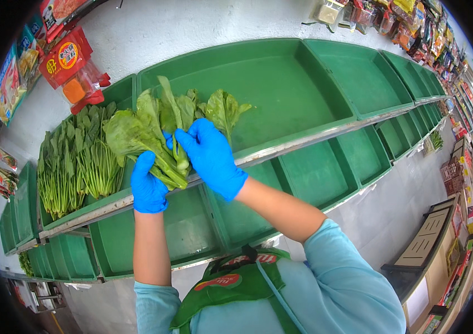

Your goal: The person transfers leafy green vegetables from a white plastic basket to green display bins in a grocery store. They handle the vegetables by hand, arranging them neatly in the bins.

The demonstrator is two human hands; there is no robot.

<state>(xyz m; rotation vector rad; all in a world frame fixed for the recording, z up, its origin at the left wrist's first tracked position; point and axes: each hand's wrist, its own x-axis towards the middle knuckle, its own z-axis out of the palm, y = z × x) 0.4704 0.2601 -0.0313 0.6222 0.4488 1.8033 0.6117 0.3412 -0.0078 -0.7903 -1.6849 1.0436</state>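
Note:
A small bunch of leafy green stalks (153, 142), with pale thick stems and broad leaves, is held over the front rim of a green plastic bin (286, 92). My left hand (148, 183), in a blue glove, grips the stems from the left. In its own blue glove, my right hand (211, 154) pinches one stalk near the stem ends. Just beyond it, loose leaves (225, 109) lie in the bin. Spinach-like greens (76, 163) stand in neat bundles in the bin to the left. The gloves and leaves partly hide my fingertips.
Green bins line an upper and a lower shelf (320, 171), with a metal edge (295, 144) between them. Packaged foods (73, 67) hang on the white wall at the upper left, others (403, 21) at the upper right. A wooden counter (428, 250) stands at the right.

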